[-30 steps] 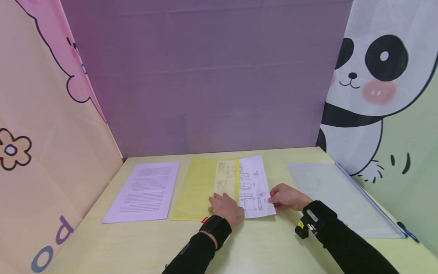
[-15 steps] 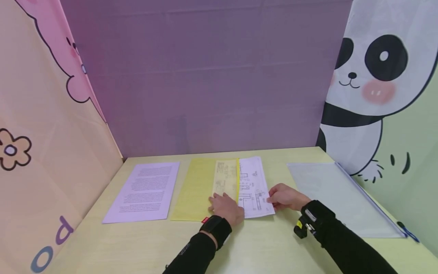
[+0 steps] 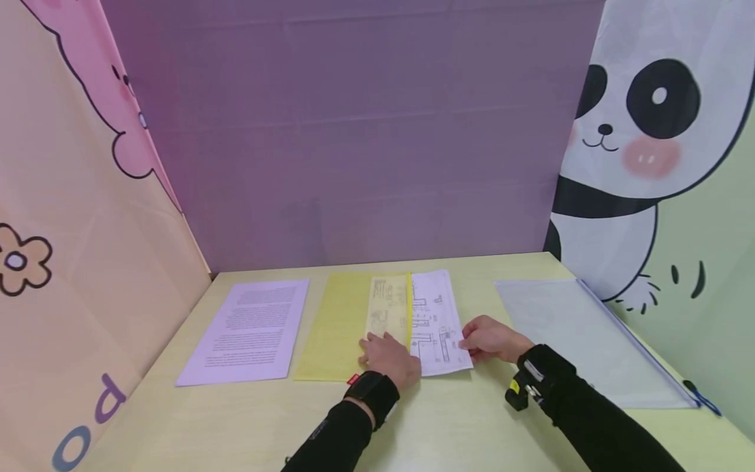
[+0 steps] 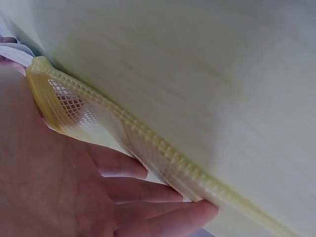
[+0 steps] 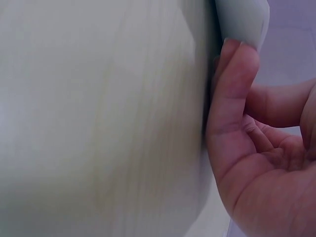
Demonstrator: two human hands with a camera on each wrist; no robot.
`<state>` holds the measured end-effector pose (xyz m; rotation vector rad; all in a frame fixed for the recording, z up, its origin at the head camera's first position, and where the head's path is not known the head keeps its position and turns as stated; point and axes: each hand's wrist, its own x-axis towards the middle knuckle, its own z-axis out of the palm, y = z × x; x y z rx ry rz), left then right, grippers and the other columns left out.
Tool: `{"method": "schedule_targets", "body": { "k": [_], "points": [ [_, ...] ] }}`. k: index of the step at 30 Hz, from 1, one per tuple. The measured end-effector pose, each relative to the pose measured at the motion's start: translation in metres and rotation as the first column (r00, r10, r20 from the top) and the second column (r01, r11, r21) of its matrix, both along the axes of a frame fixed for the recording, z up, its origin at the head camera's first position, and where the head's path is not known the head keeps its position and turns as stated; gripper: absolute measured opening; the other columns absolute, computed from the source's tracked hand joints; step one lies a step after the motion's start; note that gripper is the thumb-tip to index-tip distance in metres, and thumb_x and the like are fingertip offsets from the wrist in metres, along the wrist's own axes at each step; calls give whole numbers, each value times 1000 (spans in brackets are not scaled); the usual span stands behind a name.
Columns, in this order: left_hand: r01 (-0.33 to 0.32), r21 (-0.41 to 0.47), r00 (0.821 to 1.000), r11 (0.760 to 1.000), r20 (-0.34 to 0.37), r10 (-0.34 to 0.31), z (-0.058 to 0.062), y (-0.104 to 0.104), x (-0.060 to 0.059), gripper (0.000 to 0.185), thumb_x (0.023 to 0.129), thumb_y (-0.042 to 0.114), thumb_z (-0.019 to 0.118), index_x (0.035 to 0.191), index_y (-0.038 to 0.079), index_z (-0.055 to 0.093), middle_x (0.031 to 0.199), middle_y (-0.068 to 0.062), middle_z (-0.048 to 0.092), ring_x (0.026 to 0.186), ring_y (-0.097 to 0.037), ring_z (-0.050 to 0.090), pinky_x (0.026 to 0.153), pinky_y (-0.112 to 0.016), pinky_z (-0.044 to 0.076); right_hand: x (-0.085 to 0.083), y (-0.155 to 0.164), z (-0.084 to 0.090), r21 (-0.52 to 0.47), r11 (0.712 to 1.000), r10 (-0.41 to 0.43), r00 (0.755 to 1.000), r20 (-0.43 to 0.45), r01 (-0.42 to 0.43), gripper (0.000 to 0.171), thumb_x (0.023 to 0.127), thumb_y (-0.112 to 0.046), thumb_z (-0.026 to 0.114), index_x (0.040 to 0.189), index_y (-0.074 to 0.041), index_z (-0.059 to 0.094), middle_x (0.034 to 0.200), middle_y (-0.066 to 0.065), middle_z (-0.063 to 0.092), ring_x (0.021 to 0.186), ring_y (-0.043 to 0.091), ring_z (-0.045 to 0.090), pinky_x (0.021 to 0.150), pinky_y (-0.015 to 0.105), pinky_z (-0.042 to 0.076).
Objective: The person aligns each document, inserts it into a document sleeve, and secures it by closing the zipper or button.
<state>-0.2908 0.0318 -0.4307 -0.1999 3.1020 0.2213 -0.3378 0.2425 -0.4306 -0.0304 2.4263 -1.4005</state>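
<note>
Purple cloth closes the back of the booth, with a pink cartoon panel on the left, a panda panel on the right, and a pale wooden table (image 3: 448, 426) in front. At its middle lies a yellow zip pouch (image 3: 342, 324), and a drawing sheet (image 3: 436, 321) sits halfway inside its open right edge. The left hand (image 3: 392, 357) lies on the pouch's near right corner, its fingers curled round the mesh edge by the zipper. The right hand (image 3: 492, 339) pinches the sheet's near right edge between thumb and fingers. A printed page (image 3: 250, 328) lies just left of the pouch, and a clear zip pouch (image 3: 590, 341) lies well apart on the right.
</note>
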Motion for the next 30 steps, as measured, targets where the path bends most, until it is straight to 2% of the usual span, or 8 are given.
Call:
{"method": "schedule_targets", "body": {
  "k": [6,12,15,24,30],
  "points": [
    [-20,3,1000,1000,-22,20,0,1,1,66,90,44,60,142,3,57,128,-27,53,106,-39,48,74,-45,49,1,-3,0,-12,1000,-3,1000,-11,3,8,94,6,64,98,10,60,89,14,68,72,20,65,61,29,56],
    [-13,-17,1000,1000,-21,12,1,1,2,67,90,45,59,141,2,57,117,-26,53,100,-38,48,72,-45,49,0,-10,0,2,1000,5,1000,-21,-5,9,93,5,64,99,11,61,90,14,68,73,21,65,63,31,57],
    [-12,0,999,1000,-32,12,2,1,3,67,89,45,60,140,1,58,115,-26,53,100,-38,48,73,-45,49,0,-14,0,4,1000,8,1000,-26,-8,7,93,6,64,98,11,61,89,14,68,72,21,65,62,31,57],
    [-35,18,997,999,-63,36,0,2,3,65,87,44,63,135,1,61,115,-25,54,103,-37,48,76,-44,49,0,-29,5,73,997,-7,999,-31,10,6,92,5,67,95,8,64,87,12,68,70,20,64,62,30,57],
    [-29,14,998,999,-50,29,4,2,4,65,87,46,64,133,0,61,116,-25,54,108,-38,49,79,-46,50,-1,-34,4,108,994,-25,999,-31,29,8,93,3,67,98,8,63,89,12,67,72,21,65,63,30,57]
  ]
}}
